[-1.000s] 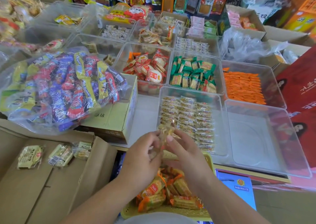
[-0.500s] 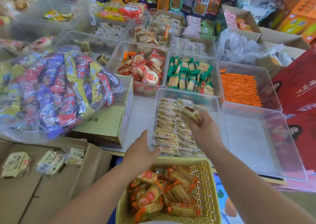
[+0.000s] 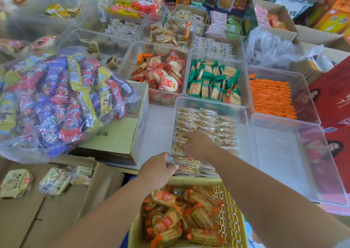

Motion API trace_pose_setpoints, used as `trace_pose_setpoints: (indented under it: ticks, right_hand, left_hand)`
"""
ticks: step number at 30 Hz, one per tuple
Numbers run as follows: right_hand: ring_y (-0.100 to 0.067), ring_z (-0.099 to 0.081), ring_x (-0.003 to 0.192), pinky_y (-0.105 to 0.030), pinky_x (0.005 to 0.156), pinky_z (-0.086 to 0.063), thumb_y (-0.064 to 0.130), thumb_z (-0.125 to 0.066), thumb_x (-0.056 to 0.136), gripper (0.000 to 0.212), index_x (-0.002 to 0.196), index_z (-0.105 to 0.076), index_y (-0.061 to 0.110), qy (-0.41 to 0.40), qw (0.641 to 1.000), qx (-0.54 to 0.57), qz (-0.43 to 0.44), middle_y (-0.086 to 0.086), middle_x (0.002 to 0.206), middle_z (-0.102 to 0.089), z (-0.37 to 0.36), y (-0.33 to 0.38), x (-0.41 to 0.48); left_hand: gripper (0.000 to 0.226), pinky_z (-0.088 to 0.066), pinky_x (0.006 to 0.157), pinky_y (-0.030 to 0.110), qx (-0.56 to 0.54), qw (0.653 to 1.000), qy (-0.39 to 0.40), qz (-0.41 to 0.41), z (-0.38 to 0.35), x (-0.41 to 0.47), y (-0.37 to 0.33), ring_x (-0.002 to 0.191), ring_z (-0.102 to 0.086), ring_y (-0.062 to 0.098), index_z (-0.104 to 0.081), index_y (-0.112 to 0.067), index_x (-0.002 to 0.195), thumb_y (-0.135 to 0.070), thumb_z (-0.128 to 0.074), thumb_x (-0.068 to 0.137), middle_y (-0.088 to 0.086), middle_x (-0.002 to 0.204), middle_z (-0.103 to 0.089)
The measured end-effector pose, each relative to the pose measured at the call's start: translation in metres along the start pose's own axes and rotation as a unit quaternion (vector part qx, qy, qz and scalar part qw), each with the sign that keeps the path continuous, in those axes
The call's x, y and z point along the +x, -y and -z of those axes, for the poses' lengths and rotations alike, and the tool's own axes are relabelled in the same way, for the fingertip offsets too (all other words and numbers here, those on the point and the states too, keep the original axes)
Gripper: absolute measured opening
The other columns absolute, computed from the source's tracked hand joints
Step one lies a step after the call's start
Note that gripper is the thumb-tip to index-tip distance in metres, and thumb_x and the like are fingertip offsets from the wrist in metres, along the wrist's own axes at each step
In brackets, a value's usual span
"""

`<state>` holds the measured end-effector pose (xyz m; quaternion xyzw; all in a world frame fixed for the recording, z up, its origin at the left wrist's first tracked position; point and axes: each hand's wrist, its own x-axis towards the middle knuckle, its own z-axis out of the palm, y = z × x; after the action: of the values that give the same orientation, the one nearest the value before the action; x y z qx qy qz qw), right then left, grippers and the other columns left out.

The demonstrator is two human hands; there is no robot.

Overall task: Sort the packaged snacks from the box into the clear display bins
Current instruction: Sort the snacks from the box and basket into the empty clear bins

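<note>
Crowded shop table: left hand (image 3: 157, 170) grips near rim of clear bin (image 3: 214, 103); right hand (image 3: 198, 143) rests on snack packs (image 3: 208, 122) inside, grip cannot tell. Yellow basket (image 3: 233, 210) nearer.

Left hand (image 3: 157, 169) and right hand (image 3: 198, 143) bare; left forearm (image 3: 106, 210), right forearm (image 3: 265, 194) bare up to frame edge

The cardboard box (image 3: 117, 139) reads 原味; other print is illegible.
</note>
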<state>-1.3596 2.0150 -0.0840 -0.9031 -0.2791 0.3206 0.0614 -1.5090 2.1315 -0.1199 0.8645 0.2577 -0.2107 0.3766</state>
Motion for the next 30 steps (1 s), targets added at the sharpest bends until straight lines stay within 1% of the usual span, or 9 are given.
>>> trace_pose_setpoints:
  ticks: [3,8,11,14,18,21,25,28,30]
  right_hand:
    - [-0.033,-0.052,0.131,-0.043,0.105,-0.046,0.055,-0.049,0.100,0.059,0.149,-0.046,0.023,0.026,0.999,-0.005,0.018,-0.010,0.151,-0.048,0.001,-0.001,-0.001]
    - [-0.029,-0.032,0.148,-0.046,0.119,-0.030,0.063,-0.047,0.097,0.076,0.159,-0.027,0.024,0.082,0.996,-0.010,0.045,-0.006,0.166,-0.025,0.000,-0.007,-0.007]
    - [-0.030,-0.025,0.151,-0.050,0.120,-0.028,0.071,-0.042,0.094,0.084,0.161,-0.021,0.023,0.068,0.996,-0.025,0.049,-0.007,0.168,-0.020,-0.008,-0.007,-0.011]
    - [-0.034,-0.029,0.149,-0.053,0.117,-0.031,0.082,-0.035,0.089,0.092,0.160,-0.023,0.025,0.041,0.997,-0.044,0.039,-0.008,0.165,-0.027,-0.012,-0.005,-0.012]
    - [-0.033,-0.013,0.154,-0.062,0.117,-0.018,0.089,-0.025,0.083,0.091,0.159,-0.020,0.037,-0.004,0.996,-0.088,0.032,0.002,0.168,-0.021,-0.010,-0.001,-0.014]
    - [-0.031,-0.022,0.152,-0.057,0.119,-0.024,0.080,-0.032,0.090,0.080,0.156,-0.030,0.035,-0.061,0.994,-0.074,0.060,-0.001,0.164,-0.030,-0.006,0.013,-0.019]
    - [-0.023,-0.039,0.140,-0.043,0.116,-0.033,0.066,-0.054,0.091,0.063,0.145,-0.049,0.033,-0.121,0.984,0.006,0.132,0.004,0.150,-0.050,-0.013,0.064,-0.039]
    - [-0.017,-0.041,0.135,-0.027,0.110,-0.028,0.058,-0.061,0.092,0.053,0.136,-0.060,0.028,-0.142,0.959,0.038,0.243,0.004,0.141,-0.056,-0.035,0.122,-0.065]
    - [-0.014,-0.036,0.135,-0.026,0.114,-0.026,0.056,-0.063,0.091,0.051,0.133,-0.063,0.026,-0.114,0.945,0.050,0.303,0.002,0.141,-0.054,-0.055,0.159,-0.082]
  left_hand:
    - [0.073,-0.051,0.093,0.037,-0.014,1.000,0.004,-0.001,0.001,-0.001,0.001,0.116,-0.062,0.021,-0.033,-0.024,0.159,-0.060,-0.050,0.097,-0.005,0.128,-0.065]
    - [0.087,-0.050,0.099,0.038,-0.023,1.000,0.019,0.001,0.002,-0.003,-0.002,0.124,-0.059,0.022,-0.031,-0.025,0.160,-0.069,-0.049,0.087,-0.003,0.144,-0.058]
    - [0.088,-0.048,0.099,0.036,-0.002,1.000,0.017,-0.010,0.004,-0.009,-0.006,0.128,-0.056,0.023,-0.033,-0.023,0.158,-0.073,-0.050,0.087,0.001,0.146,-0.057]
    - [0.077,-0.047,0.103,0.038,0.017,0.999,-0.025,-0.043,0.011,-0.023,-0.005,0.132,-0.053,0.024,-0.036,-0.023,0.154,-0.068,-0.052,0.094,0.003,0.148,-0.055]
    - [0.070,-0.034,0.114,0.029,-0.076,0.987,-0.111,-0.092,0.024,-0.066,0.016,0.142,-0.038,0.008,-0.034,-0.036,0.157,-0.061,-0.057,0.096,-0.013,0.155,-0.042]
    - [0.050,-0.043,0.105,0.023,-0.157,0.962,-0.202,-0.096,0.034,-0.109,0.042,0.120,-0.050,-0.008,-0.051,-0.044,0.141,-0.048,-0.068,0.094,-0.026,0.133,-0.053]
    - [0.022,-0.047,0.081,0.009,-0.317,0.890,-0.322,-0.060,0.047,-0.159,0.085,0.098,-0.065,0.001,-0.070,-0.040,0.107,-0.033,-0.075,0.087,-0.020,0.102,-0.071]
    - [0.012,-0.049,0.075,0.009,-0.386,0.842,-0.377,-0.012,0.056,-0.179,0.126,0.087,-0.068,0.002,-0.074,-0.031,0.097,-0.022,-0.077,0.090,-0.015,0.096,-0.075]
    - [0.016,-0.049,0.073,0.013,-0.404,0.825,-0.393,0.033,0.059,-0.182,0.156,0.083,-0.067,0.003,-0.073,-0.032,0.096,-0.016,-0.074,0.093,-0.009,0.092,-0.074]
